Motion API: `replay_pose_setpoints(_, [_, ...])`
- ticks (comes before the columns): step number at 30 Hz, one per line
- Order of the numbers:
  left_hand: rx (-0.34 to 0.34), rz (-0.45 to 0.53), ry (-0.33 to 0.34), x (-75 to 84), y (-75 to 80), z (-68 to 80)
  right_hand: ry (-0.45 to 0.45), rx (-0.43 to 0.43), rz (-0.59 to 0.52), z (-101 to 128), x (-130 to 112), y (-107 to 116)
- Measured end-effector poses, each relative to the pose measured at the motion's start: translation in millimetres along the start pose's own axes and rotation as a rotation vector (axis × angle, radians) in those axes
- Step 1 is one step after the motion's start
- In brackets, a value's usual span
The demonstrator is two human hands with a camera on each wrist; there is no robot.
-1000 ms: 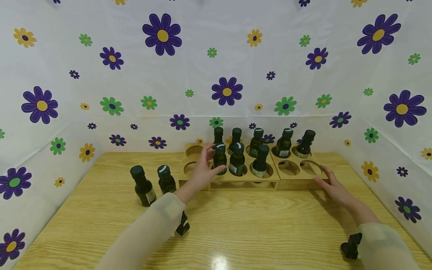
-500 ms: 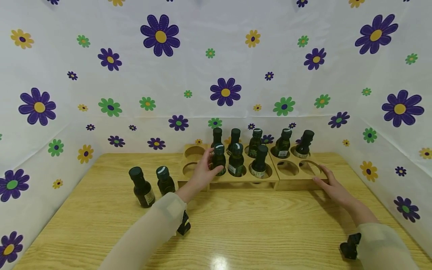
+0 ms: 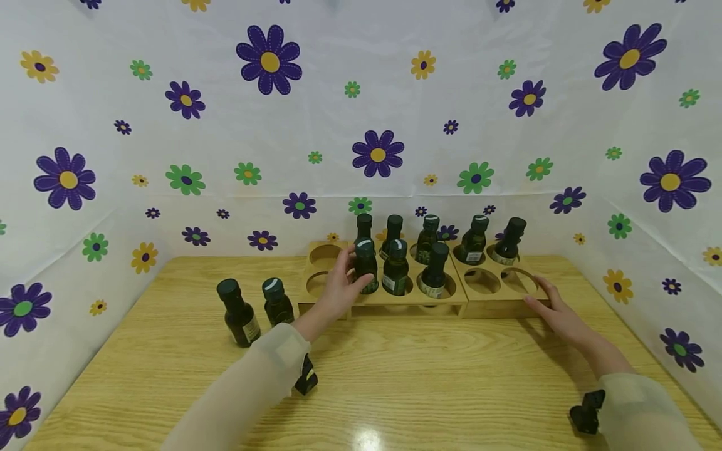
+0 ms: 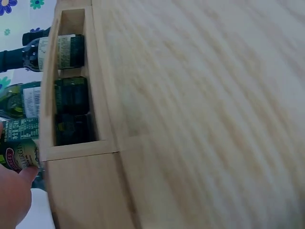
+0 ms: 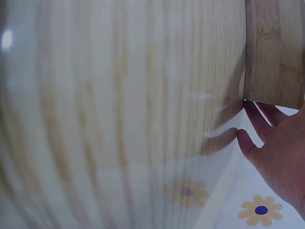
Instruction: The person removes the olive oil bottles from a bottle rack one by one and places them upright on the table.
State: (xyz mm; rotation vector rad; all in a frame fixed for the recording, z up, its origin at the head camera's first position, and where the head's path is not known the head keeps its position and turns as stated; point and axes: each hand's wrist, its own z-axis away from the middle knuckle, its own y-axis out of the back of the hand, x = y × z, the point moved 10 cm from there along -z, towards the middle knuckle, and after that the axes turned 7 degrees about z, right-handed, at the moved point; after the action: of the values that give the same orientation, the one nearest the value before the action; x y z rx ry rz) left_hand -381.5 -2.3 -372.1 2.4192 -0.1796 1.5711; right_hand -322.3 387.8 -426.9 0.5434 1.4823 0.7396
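My left hand (image 3: 338,287) grips a small dark green glass bottle (image 3: 365,266) in the front left hole of the wooden bottle rack's (image 3: 406,299) middle section. In the left wrist view, the thumb of my left hand (image 4: 14,193) lies against the lower label of that bottle (image 4: 21,153). My right hand (image 3: 566,316) rests at the rack's right end, its thumb by the front edge. Seen from the right wrist, the fingers of my right hand (image 5: 283,148) are fairly straight and touch the rack's end wall (image 5: 275,57). Similar bottles (image 3: 395,269) stand beside and behind the held one.
Two capped bottles, one farther left (image 3: 241,316) and one nearer my left forearm (image 3: 277,302), stand on the wooden table (image 3: 429,382). The rack's left section has two bare holes; two front holes at the right are also unfilled. A flowered cloth (image 3: 338,113) hangs behind.
The bottle in my left hand has shifted slightly left in its hole, closer into the palm. My right hand has stayed at the rack's end.
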Motion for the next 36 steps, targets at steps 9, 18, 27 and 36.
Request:
replay_pose_setpoints(9, [0.037,0.021,-0.047,35.4,7.8,4.9,0.001,-0.01,-0.009,1.8,-2.0,-1.8])
replay_pose_setpoints(18, [-0.015,0.062,-0.049,61.8,9.7,23.1,-0.006,-0.005,-0.013,2.5,-1.8,-0.8])
replay_pose_setpoints(27, [-0.045,0.073,0.058,67.9,25.0,52.9,-0.004,-0.007,0.004,0.1,-2.0,-0.6])
replay_pose_setpoints(36, [-0.064,0.037,0.051,78.3,53.9,98.8,-0.002,-0.008,0.011,1.1,-4.6,-0.6])
